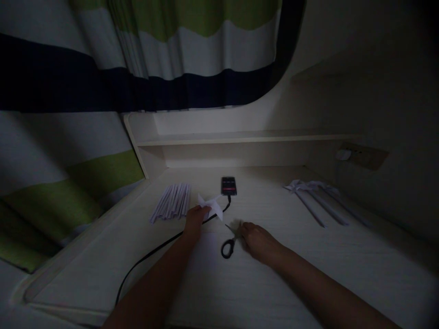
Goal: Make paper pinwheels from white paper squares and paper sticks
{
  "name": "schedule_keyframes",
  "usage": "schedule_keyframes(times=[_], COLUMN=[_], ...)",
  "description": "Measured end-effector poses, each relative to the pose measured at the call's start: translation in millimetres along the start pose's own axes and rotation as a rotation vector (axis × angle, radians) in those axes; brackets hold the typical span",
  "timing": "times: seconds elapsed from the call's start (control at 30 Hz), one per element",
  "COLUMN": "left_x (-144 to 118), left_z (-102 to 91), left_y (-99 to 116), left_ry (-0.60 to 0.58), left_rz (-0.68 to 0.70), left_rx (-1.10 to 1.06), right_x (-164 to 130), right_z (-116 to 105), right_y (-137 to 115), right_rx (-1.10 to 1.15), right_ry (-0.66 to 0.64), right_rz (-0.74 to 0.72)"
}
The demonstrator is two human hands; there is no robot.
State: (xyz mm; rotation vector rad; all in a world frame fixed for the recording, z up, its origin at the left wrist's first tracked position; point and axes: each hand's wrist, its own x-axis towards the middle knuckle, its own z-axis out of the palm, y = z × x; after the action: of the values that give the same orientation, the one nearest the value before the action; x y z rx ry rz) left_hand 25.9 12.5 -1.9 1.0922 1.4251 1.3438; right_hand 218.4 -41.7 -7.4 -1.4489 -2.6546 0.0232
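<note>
**A:** so where were the scissors [229, 244] sitting relative to the hands? hard to see in that light.

**B:** lower centre of the frame, flat on the desk [308, 274]. The right hand [258, 241] was right on them, fingertips touching the blade end while the black loops stuck out toward the lower left. The long axis ran diagonally, loops nearer the camera, tips pointing up and right, tucked under the fingers. Fingers looked loosely curled, not wrapped round anything. Couldn't tell if they'd actually pinched the blades, too dim.

**A:** and the left one?

**B:** the left hand [195, 220] was a bit further up, left of centre, fingers closed on a white folded paper shape [210, 204] with pointy corners, holding it by its lower left edge. So the right hand was clearly the nearer one to the scissors; the paper sat up and left of the blades, near but not touching.

**A:** anything behind?

**B:** a black cable [151, 256] ran past the left wrist to a phone [228, 185]. A bundle of rolled paper sticks [172, 201] lay left of it, and finished paper pinwheels [313, 194] sat far right.
</note>
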Motion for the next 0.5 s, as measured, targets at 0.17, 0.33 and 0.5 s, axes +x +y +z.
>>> schedule_keyframes(times=[0.17, 0.33, 0.5], left_x=[2, -1, -3], left_z=[0.8, 1.8, 4.4], left_y=[-2, 3, 2], left_ry=[-0.010, -0.016, -0.022], left_rz=[-0.002, 0.000, -0.031], left_rx=[-0.003, 0.010, -0.010], right_x=[2, 6, 7], right_z=[0, 0, -3], right_y=[4, 14, 22], right_rx=[-0.015, -0.016, 0.118], right_ry=[-0.015, 0.026, 0.145], right_rz=[0.121, 0.222, 0.300])
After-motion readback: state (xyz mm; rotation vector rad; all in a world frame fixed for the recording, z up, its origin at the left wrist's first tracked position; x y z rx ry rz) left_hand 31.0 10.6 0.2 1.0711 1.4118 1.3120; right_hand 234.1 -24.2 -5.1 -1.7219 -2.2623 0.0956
